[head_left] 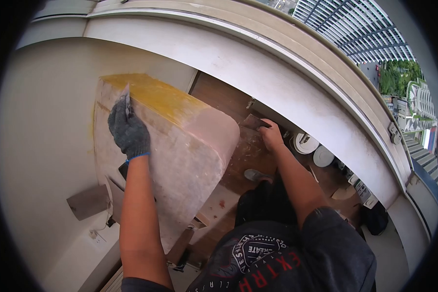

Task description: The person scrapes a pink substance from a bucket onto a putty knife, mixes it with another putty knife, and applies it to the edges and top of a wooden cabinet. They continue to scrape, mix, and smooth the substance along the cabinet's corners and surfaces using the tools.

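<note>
My left hand (pixel 129 127), in a dark grey work glove, is closed around a putty knife (pixel 127 95) whose narrow blade points up. It is over the upper left of a large rounded panel (pixel 175 146). The panel has a yellow coat (pixel 153 95) along its top and a smooth pinkish filler patch (pixel 213 130) on its rounded corner. My bare right hand (pixel 273 136) grips a flat, dark scraper (pixel 253 122), held just right of that corner and apart from it. The glove hides the left tool's handle.
A white ledge (pixel 219 53) curves overhead beside the window. On the floor to the right are white round lids (pixel 306 143) and a black bag (pixel 374 220). A brown flat board (pixel 89 201) juts out at lower left, near a wall socket (pixel 98 238).
</note>
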The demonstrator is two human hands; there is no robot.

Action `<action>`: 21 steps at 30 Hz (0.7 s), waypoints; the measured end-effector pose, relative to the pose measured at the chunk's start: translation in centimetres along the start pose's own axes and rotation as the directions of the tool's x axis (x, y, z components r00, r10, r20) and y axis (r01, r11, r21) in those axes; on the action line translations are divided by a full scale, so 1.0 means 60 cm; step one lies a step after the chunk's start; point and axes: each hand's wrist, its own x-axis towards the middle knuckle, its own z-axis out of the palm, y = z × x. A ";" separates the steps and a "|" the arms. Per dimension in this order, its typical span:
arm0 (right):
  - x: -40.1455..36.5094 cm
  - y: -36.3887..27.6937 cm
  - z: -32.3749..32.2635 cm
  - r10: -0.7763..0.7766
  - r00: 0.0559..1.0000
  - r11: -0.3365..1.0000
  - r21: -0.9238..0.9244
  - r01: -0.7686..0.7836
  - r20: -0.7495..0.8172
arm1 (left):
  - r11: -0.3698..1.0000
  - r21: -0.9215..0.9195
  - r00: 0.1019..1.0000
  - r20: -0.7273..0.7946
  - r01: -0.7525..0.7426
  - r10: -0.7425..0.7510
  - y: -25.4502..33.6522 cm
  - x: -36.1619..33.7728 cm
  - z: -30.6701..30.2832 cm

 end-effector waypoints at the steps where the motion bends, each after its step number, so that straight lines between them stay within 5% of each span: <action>1: 0.000 -0.012 -0.001 0.016 1.000 0.999 0.036 -0.017 0.025 | 0.998 -0.057 1.000 0.000 0.020 -0.020 0.005 0.002 -0.001; 5: -0.076 -0.138 -0.037 0.126 0.986 0.965 0.217 -0.147 0.111 | 1.000 -0.029 1.000 -0.016 0.012 -0.012 -0.011 -0.002 0.004; 8: -0.149 -0.164 -0.079 0.071 0.989 0.923 0.367 -0.115 0.133 | 0.993 -0.120 0.999 -0.036 -0.010 0.006 -0.001 0.007 -0.008; 10: -0.179 -0.125 -0.109 0.183 0.970 0.851 0.469 -0.237 0.158 | 0.994 -0.063 0.990 -0.121 -0.083 0.075 0.008 0.007 -0.015; 13: -0.262 -0.260 -0.120 0.082 0.977 0.748 0.636 -0.192 0.199 | 0.996 0.036 0.976 -0.202 -0.080 0.086 -0.044 -0.016 -0.002; 16: -0.295 -0.296 -0.151 0.037 0.992 0.825 0.556 -0.100 0.124 | 0.994 -0.096 0.971 -0.228 0.057 -0.078 0.047 -0.019 -0.111; 18: -0.337 -0.368 -0.143 0.044 0.991 0.776 0.621 -0.113 0.125 | 0.946 -0.321 0.983 -0.181 -0.030 -0.031 0.109 -0.052 -0.211; 21: -0.374 -0.417 -0.108 -0.024 0.990 0.695 0.714 -0.084 0.140 | 0.888 -0.407 0.975 -0.137 -0.216 0.174 0.183 -0.161 -0.329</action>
